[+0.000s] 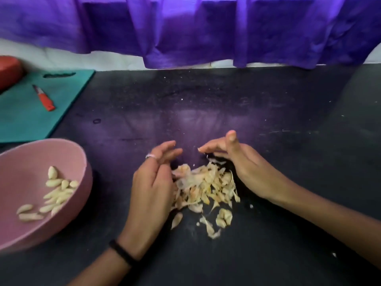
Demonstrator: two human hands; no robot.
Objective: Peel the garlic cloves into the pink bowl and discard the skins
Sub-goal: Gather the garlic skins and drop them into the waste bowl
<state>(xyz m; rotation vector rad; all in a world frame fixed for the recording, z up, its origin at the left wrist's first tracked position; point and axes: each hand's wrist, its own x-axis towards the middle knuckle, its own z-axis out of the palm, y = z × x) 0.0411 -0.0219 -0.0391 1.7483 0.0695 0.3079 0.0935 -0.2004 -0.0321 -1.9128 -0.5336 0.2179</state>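
Note:
A heap of papery garlic skins (206,184) lies on the dark counter (226,104) between my hands. My left hand (152,182) stands on edge against the heap's left side, fingers nearly straight. My right hand (237,162) stands on edge at the heap's right and far side, fingers extended and curving round it, thumb up. Neither hand grips anything. A few loose skins (223,218) lie nearer me. The pink bowl (82,159) at the left holds several peeled cloves (55,195).
A teal cutting board (31,116) lies at the far left with a small orange-handled knife (44,99) on it. A red object (8,69) sits at the board's far corner. A purple curtain (206,27) hangs behind the counter.

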